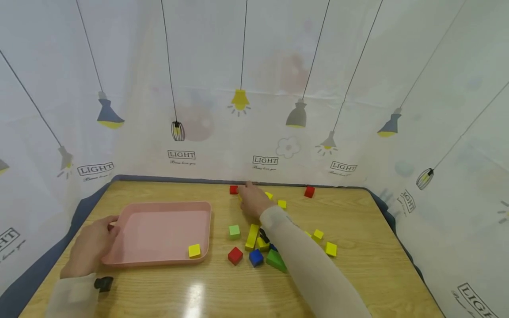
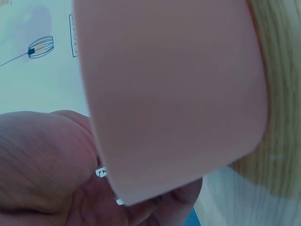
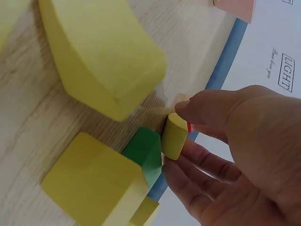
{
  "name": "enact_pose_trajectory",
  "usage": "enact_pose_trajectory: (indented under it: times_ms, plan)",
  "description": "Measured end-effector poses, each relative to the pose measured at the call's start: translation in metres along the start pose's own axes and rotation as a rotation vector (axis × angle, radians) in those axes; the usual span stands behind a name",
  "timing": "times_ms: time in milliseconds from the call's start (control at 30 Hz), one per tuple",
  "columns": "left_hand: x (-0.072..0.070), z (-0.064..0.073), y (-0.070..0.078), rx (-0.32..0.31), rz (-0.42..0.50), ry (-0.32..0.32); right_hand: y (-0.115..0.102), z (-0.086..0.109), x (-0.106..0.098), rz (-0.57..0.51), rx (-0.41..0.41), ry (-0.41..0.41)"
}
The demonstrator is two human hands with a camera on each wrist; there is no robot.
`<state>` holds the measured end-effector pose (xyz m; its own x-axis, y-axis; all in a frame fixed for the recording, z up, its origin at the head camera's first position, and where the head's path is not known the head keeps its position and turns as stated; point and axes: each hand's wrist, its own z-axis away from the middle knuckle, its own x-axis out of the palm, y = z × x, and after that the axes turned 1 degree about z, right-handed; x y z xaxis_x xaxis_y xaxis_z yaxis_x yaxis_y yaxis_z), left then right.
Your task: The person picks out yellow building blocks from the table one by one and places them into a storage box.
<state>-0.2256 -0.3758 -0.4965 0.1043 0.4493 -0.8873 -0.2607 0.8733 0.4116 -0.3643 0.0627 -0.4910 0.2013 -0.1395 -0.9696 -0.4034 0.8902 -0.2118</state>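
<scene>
The right hand [image 1: 253, 201] is closed to a narrow gap, thumb and fingers pinching a small yellow block [image 3: 174, 139] near the counter's [image 1: 155, 291] far edge, just beside a red block [image 1: 233, 190]. The left hand [image 1: 89, 247] is curled over the left rim of a pink tray [image 1: 159, 229], gripping it. One yellow cube [image 1: 194, 251] lies in the tray's near right corner. Right of the tray sit a light green cube [image 1: 234, 232], a red cube [image 1: 235, 255] and a blue cube [image 1: 256, 258].

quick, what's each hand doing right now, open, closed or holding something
Left hand: closed on the edge of the pink tray.
Right hand: closed, thumb and fingers pinching a small yellow block.
</scene>
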Motion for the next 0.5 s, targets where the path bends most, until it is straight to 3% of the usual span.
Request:
enact_pose_trajectory:
  times_ms: [500]
  plan:
    - [0.001,0.001,-0.002,0.057,-0.015,0.035,-0.008,0.011,0.001,0.004,-0.068,-0.027]
